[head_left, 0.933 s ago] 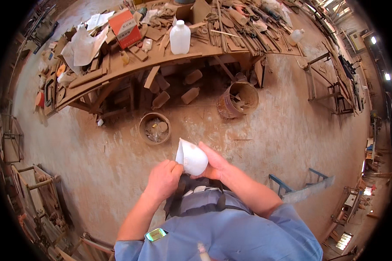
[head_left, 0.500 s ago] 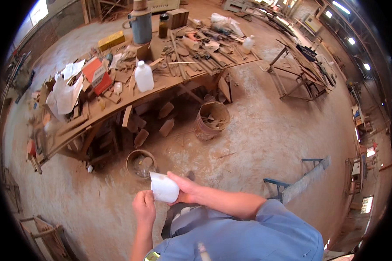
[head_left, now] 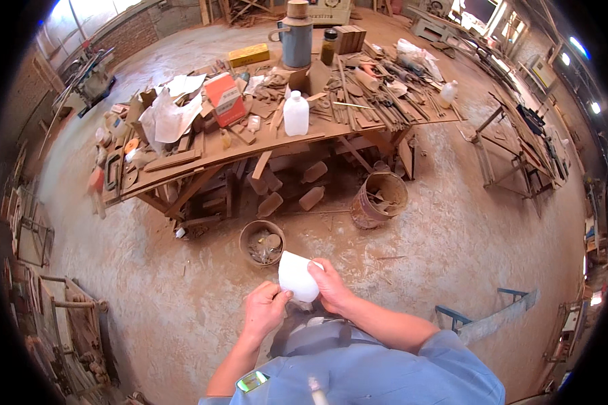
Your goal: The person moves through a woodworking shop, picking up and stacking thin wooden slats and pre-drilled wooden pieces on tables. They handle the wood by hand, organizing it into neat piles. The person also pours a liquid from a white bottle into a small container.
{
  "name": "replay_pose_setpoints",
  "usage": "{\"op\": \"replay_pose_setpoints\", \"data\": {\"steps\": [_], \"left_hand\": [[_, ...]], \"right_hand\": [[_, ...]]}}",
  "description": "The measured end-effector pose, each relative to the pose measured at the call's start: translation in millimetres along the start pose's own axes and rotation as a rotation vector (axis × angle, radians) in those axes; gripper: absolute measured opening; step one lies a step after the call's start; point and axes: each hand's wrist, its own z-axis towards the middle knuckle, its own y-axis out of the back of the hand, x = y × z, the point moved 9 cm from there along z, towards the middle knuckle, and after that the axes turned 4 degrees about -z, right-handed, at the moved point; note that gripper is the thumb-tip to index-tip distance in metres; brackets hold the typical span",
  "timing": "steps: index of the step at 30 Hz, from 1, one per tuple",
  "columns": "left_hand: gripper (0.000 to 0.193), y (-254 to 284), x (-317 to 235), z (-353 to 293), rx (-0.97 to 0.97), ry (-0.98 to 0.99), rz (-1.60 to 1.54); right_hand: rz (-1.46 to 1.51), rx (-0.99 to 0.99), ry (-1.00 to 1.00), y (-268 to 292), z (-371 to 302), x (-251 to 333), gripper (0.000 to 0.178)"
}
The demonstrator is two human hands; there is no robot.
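In front of my waist I hold a white plastic container [head_left: 297,277], cup-like with a slanted open edge, perhaps the cut lower part of a bottle. My right hand [head_left: 331,289] wraps round its right side, thumb on top. On the lower left edge my left hand [head_left: 265,309] closes with thumb and fingers. Its inside cannot be made out. Beyond my hands, on the front of the cluttered workbench [head_left: 213,160], stands a white plastic jug [head_left: 296,116] with no cap visible.
A round tub [head_left: 244,251] of scraps sits on the floor just past my hands. Further right stands a larger bucket [head_left: 371,214] holding offcuts. Several dusty bottles [head_left: 312,198] lie under the bench. To my right is a low metal stand [head_left: 496,317] with blue legs.
My view has turned left, so the bench appears further right. The left hand has shifted from the container's left side to its lower edge, and the container is tilted differently.
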Motion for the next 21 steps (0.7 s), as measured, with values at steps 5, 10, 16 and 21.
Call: {"op": "replay_pose_setpoints", "data": {"steps": [5, 10, 16, 21], "left_hand": [[0.010, -1.2, 1.2, -3.7, -0.061, 0.011, -0.132], [0.014, -6.6, 9.8, 4.2, -0.136, 0.005, -0.236], [0.013, -11.6, -0.9, 30.2, -0.144, 0.067, 0.010], [0.015, -39.8, -20.7, 86.1, -0.194, 0.117, -0.199]], "right_hand": [[-0.097, -0.072, 0.247, 7.3, -2.1, 13.0, 0.055], [-0.255, -0.036, 0.368, 9.0, -3.9, 35.6, 0.060], [-0.357, 0.028, 0.411, 10.5, 29.5, 67.3, 0.062], [-0.290, 0.070, 0.391, 30.3, 67.3, 117.8, 0.062]]}}
